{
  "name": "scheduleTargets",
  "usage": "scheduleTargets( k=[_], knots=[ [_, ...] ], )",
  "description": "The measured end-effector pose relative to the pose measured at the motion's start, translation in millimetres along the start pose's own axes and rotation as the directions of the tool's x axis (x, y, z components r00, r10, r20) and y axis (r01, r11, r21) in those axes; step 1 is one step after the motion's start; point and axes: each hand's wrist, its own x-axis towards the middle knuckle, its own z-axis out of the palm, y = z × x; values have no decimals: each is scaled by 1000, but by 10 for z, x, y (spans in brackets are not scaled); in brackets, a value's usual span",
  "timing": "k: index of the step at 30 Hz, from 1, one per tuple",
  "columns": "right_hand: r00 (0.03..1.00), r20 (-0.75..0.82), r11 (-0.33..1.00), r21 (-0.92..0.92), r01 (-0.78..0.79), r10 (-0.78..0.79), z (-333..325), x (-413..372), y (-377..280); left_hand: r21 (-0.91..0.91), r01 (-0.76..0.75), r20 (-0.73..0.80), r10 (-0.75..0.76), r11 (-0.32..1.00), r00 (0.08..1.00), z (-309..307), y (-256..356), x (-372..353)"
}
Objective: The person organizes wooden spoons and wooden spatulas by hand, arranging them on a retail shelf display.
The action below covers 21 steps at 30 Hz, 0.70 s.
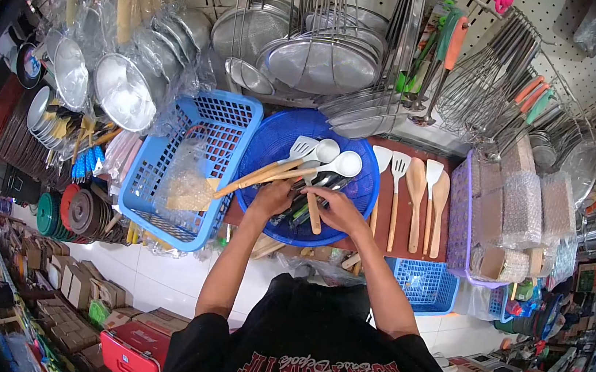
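A round blue plastic basket holds a mixed pile of kitchen utensils. White-headed ladles and a slotted turner lie across it, their wooden handles pointing to the lower left. My left hand is in the basket's left side, just below these handles. Its fingers are curled and partly hidden, and what they hold is not visible. On the right, my right hand has its fingers closed over the top of a wooden handle. Dark utensils lie between my hands, partly covered.
To the right, several turners and wooden spatulas lie in a row on a brown surface. A light-blue basket with plastic-wrapped goods stands left; a purple basket holds bubble-wrapped boxes. Strainers and whisks hang above.
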Motion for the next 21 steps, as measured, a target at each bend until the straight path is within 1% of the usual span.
scheduleTargets(
  k=[1,3,4,6,7,10,11,13,16,17,19,21],
  knots=[
    [1000,8,1000,-24,1,0,6,-5,-2,28,42,-11,-42,999,999,-4,17,-6],
    [997,50,998,-11,-58,58,18,-12,-11,84,129,-31,-127,988,991,-35,86,-50],
    [994,71,996,-3,-88,88,28,-18,-16,74,163,-28,-162,984,986,-120,186,-66],
    [997,29,997,-38,-66,68,76,-11,43,55,230,-22,-229,972,973,-266,341,-63],
    [998,9,997,-58,-55,56,82,-2,68,41,131,-143,-124,991,982,-206,264,-59],
    [974,88,977,-70,-203,208,10,29,18,29,229,-107,-225,973,969,-250,347,-43],
    [977,85,979,-80,-190,197,18,18,33,122,153,-174,-131,981,976,-219,308,-45],
    [982,79,981,-100,-164,173,29,-1,47,316,18,-276,74,949,958,-167,232,-51],
    [952,149,961,-102,-256,269,8,21,-6,299,84,-124,-49,951,991,-175,236,-68],
    [951,149,960,-111,-255,270,27,30,31,301,135,-90,-113,944,990,-177,233,-55],
    [949,150,958,-125,-259,276,88,30,116,313,233,-18,-240,921,971,-172,211,-34],
    [945,167,956,-139,-259,280,106,44,167,347,295,39,-328,890,944,-200,203,13]
  ],
)
